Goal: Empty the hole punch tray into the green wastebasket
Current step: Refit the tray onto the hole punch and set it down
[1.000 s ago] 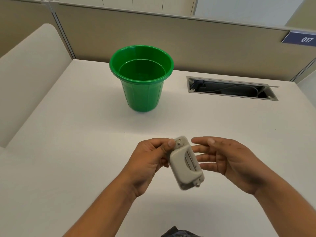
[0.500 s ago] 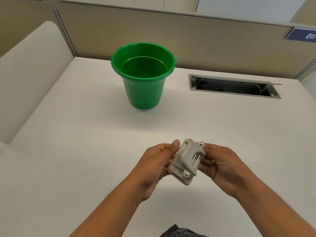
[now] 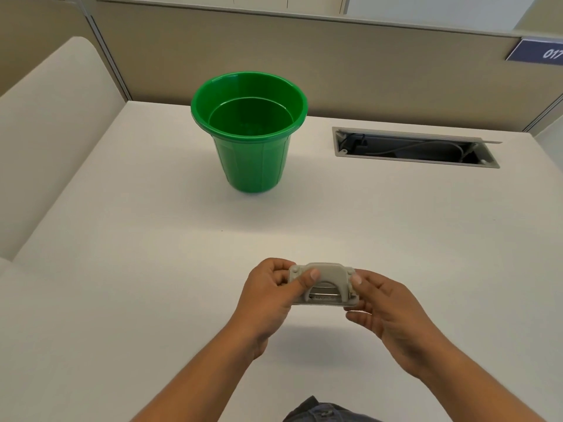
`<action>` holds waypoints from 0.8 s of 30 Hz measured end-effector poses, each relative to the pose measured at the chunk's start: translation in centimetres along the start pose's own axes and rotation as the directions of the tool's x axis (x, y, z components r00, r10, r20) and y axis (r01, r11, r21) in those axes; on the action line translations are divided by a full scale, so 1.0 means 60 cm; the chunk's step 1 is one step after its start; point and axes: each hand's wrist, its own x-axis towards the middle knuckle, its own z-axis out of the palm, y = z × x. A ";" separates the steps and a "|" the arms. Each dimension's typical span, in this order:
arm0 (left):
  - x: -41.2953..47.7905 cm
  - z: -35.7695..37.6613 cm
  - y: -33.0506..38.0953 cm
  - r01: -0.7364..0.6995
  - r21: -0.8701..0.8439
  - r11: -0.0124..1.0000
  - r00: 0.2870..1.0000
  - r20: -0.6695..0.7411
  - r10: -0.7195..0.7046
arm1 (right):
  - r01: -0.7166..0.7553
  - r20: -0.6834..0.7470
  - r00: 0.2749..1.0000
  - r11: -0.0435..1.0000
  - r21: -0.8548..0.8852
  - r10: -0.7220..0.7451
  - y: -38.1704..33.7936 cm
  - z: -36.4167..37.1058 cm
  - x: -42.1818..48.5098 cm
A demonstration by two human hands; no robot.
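Hole punch is up off the desk, held between both my hands, close to me & well short of the green wastebasket, which stands upright further back w/ its mouth open. Left hand is clamped on the left end, thumb across the top face; right hand pinches the right end w/ thumb on top, other fingers loosely spread underneath, not all touching. So both hands are closed on the punch, right one lighter.

Risks as I see them:
- Tray is prob. on the underside; can't see it from here, so can't tell if it's seated or already loose. If it pops while I'm over bare desk, confetti goes everywhere, not in the bin.
- Right grip is only a pinch. Prying w/ that hand could twist the punch out of my left.
- Bin looks light plastic; bumping the rim w/ the punch could tip or shove it.
- Open cable slot sits beside the bin, so stray chads could drop in there.

Safer, imo: carry it over the bin's mouth first, then open.
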 end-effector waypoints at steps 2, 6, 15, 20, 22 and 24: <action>0.007 0.005 -0.010 0.009 0.007 1.000 1.000 -0.017 -0.009 | 0.024 -0.039 0.999 0.999 -0.046 -0.026 0.002 0.000 0.005; 0.031 0.011 -0.034 0.024 0.032 0.999 0.994 -0.104 -0.021 | 0.006 -0.078 0.997 0.994 -0.110 -0.015 0.013 -0.009 0.024; 0.099 0.030 -0.062 0.104 0.125 0.987 0.961 -0.267 -0.067 | -0.045 -0.255 0.967 0.972 -0.231 -0.015 0.056 -0.039 0.116; 0.140 0.044 -0.067 0.131 0.159 0.978 0.963 -0.255 -0.088 | -0.025 -0.252 0.967 0.960 -0.279 -0.048 0.055 -0.052 0.158; 0.152 0.051 -0.069 0.134 0.167 0.977 0.961 -0.264 -0.087 | -0.014 -0.259 0.963 0.950 -0.313 -0.072 0.053 -0.056 0.171; 0.162 0.057 -0.073 0.140 0.157 0.978 0.954 -0.286 -0.091 | -0.012 -0.267 0.960 0.936 -0.352 -0.088 0.053 -0.061 0.183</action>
